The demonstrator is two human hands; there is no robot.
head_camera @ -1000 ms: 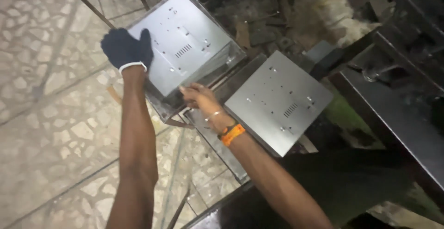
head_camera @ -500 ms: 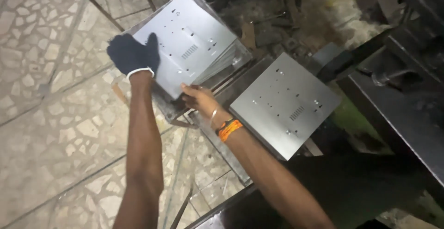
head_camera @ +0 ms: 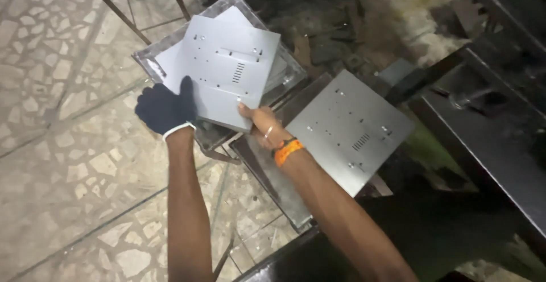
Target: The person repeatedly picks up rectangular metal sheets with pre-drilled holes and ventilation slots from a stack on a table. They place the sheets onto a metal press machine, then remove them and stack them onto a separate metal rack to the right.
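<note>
Left hand gloved in dark knit, arm extended forward, fingers curled in a grip. Right hand bare, orange band at wrist, fingers pinched, forearm angled up-left

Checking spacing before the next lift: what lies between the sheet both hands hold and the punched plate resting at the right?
In the head view, between the held sheet and the resting punched plate lies a dark metal channel; the bare right hand sits at its near end.

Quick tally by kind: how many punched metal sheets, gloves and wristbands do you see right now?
Punched metal sheets clearly apart: 2, held sheet gripped by left hand and right hand, plus flat sheet. More lie under the held one in a stack, count unclear.
Dark gloves: 1, on the left hand.
Orange wristbands: 1.
Total: 4.
</note>
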